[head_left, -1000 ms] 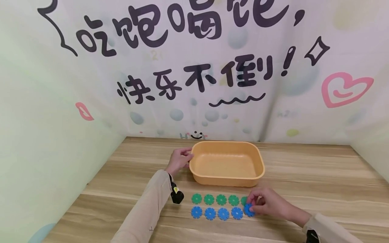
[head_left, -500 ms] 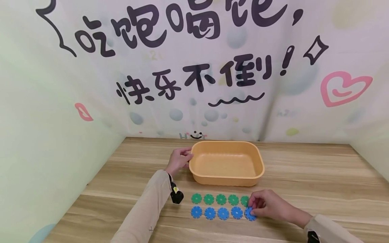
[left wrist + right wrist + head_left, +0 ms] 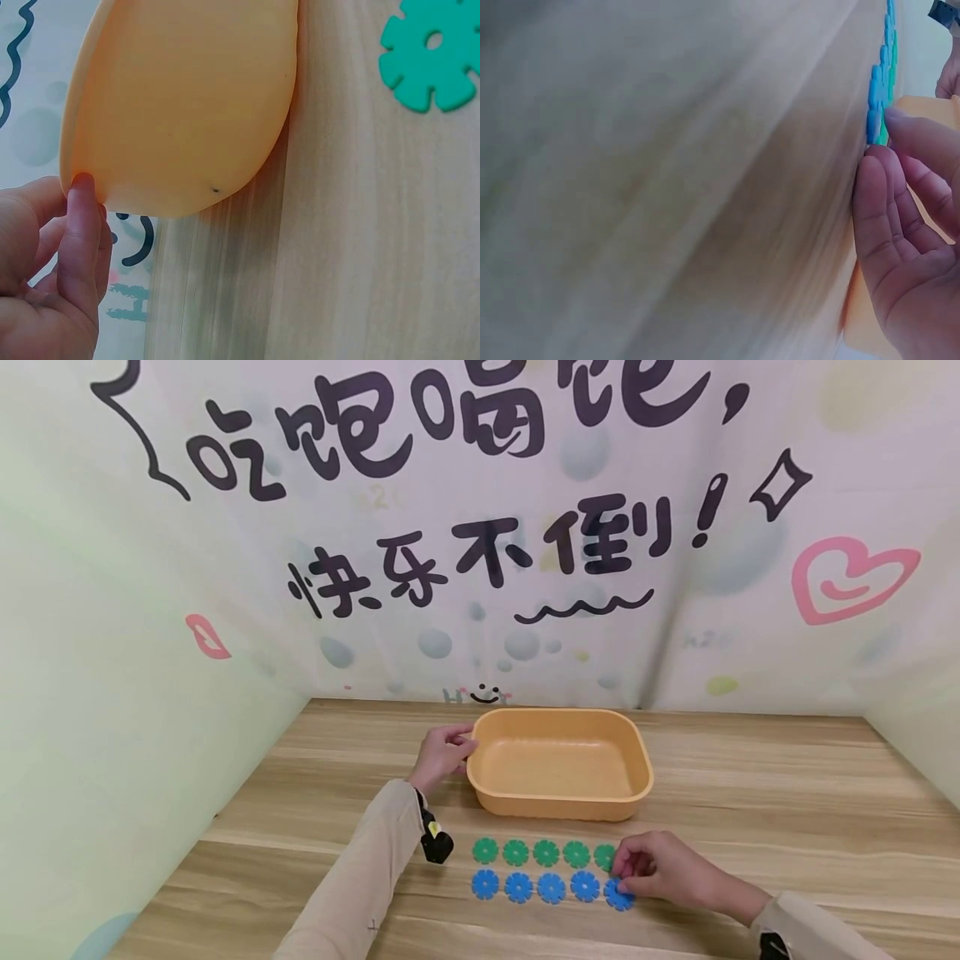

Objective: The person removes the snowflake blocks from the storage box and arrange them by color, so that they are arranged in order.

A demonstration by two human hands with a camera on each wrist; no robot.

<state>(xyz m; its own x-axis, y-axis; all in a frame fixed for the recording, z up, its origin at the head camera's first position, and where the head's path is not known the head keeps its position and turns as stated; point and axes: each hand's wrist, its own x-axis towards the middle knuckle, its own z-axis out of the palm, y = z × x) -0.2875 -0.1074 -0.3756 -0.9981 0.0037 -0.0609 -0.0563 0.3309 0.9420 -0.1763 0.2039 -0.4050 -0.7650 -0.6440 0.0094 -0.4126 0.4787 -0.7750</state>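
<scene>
An orange plastic basin point(image 3: 558, 808) stands on the table. My left hand point(image 3: 441, 756) holds its left end, fingertips at the rim, as the left wrist view also shows at the basin wall point(image 3: 187, 97). In front of it lie a row of green notched snowflake discs point(image 3: 547, 852) and, nearer me, a row of blue snowflake discs point(image 3: 551, 888). My right hand point(image 3: 667, 870) pinches the rightmost blue snowflake disc point(image 3: 619, 896) at its upper right edge, low over the table. Its fingers partly cover the last green disc point(image 3: 604, 857). In the right wrist view the thumb tip meets the row's end.
A wood-grain table point(image 3: 787, 827) extends on both sides of the basin. Behind it hangs a printed white cloth point(image 3: 420, 635) with black characters, and pale side panels point(image 3: 135, 710) flank the table. Black wrist cameras point(image 3: 435, 842) sit at the sleeves.
My right hand has brought the last blue disc slightly down and right, from overlapping the green disc to lying flatter at the end of the blue row. The left hand stays on the basin.
</scene>
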